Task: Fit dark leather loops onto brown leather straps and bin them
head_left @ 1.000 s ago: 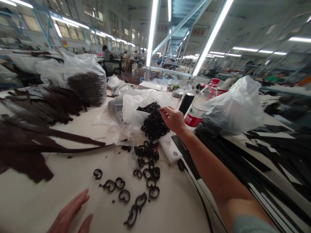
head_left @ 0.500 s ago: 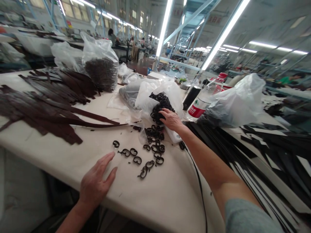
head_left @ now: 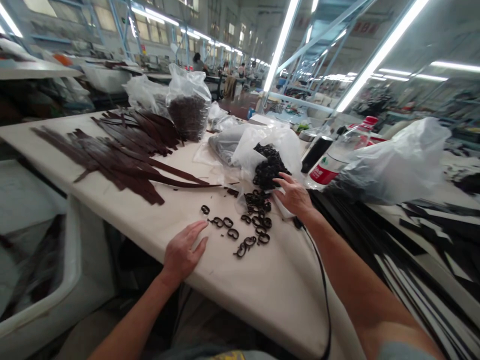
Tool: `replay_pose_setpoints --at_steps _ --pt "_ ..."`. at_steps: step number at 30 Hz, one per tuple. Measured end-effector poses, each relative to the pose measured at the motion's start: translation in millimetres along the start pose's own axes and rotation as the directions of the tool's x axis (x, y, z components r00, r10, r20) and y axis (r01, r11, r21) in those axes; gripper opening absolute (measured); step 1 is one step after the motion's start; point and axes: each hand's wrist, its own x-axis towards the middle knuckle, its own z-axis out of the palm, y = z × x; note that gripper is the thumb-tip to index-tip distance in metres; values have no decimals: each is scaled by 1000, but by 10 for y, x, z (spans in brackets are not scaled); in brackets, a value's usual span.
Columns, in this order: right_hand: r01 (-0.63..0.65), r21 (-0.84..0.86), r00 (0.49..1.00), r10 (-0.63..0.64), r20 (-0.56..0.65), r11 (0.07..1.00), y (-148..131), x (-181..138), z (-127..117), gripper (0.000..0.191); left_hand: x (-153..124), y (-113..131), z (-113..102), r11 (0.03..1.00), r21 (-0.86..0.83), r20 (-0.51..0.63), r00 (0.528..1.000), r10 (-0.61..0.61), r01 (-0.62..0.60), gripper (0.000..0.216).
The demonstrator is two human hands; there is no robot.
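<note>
My left hand (head_left: 184,251) rests by the table's front edge, palm down, fingers stretched out and holding nothing. Just past its fingertips lie small black curled loops (head_left: 233,233), strewn singly and in short clusters. My right hand (head_left: 295,196) reaches forward with its fingers apart, at the lower right side of a heap of black loops (head_left: 270,167). Whether its fingertips touch the heap I cannot tell. The heap spills from the mouth of a clear plastic bag (head_left: 245,145) onto the table, where more loops trail toward me.
Dark brown strips (head_left: 123,160) fan over the table's left side, before a bag of brown pieces (head_left: 189,112). A red-labelled bottle (head_left: 325,170) and a white plastic bag (head_left: 401,160) stand right of the heap. Long black strips and a black cable (head_left: 323,280) lie rightward.
The view has swung left, so everything sits farther right in it. My right hand has drawn back slightly from the heap. My left hand keeps its place near the scattered loops.
</note>
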Motion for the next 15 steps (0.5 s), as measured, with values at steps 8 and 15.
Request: replay_pose_setpoints --at_steps 8,15 --pt "-310 -218 947 321 17 925 536 -970 -571 29 -50 -71 33 995 30 -17 996 93 -92 33" --pt "-389 -349 896 438 71 853 600 -1467 -621 26 -146 -93 -64 993 -115 23 1000 -6 8 30"
